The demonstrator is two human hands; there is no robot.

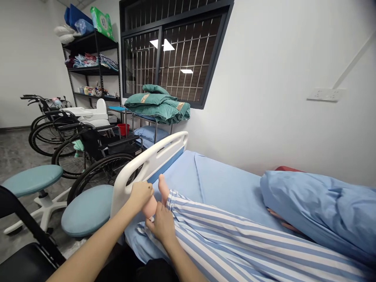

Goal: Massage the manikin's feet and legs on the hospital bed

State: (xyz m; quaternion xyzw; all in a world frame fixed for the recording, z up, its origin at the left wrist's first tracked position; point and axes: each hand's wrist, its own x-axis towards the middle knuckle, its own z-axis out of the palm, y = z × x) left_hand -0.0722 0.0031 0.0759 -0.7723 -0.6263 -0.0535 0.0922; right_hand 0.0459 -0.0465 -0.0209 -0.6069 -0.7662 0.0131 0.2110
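A figure in blue-and-white striped trousers (223, 227) lies on the bed; I cannot tell whether it is a person or a manikin. My left hand (141, 194) is wrapped over the front of the nearer bare foot (150, 207), close to the bed's end board. Around the ankle of that same foot, by the trouser cuff, my right hand (163, 224) is closed, its fingers over the top and the thumb on the near side. The other bare foot (163, 188) points upward just beyond, untouched by either hand.
The white end board (149, 154) closes the bed's foot end. A blue cover (320, 207) lies bunched at right. Beyond the board are wheelchairs (100, 149), round stools (88, 209), green folded quilts (158, 103) and a black shelf (92, 70). A black chair (23, 258) stands at lower left.
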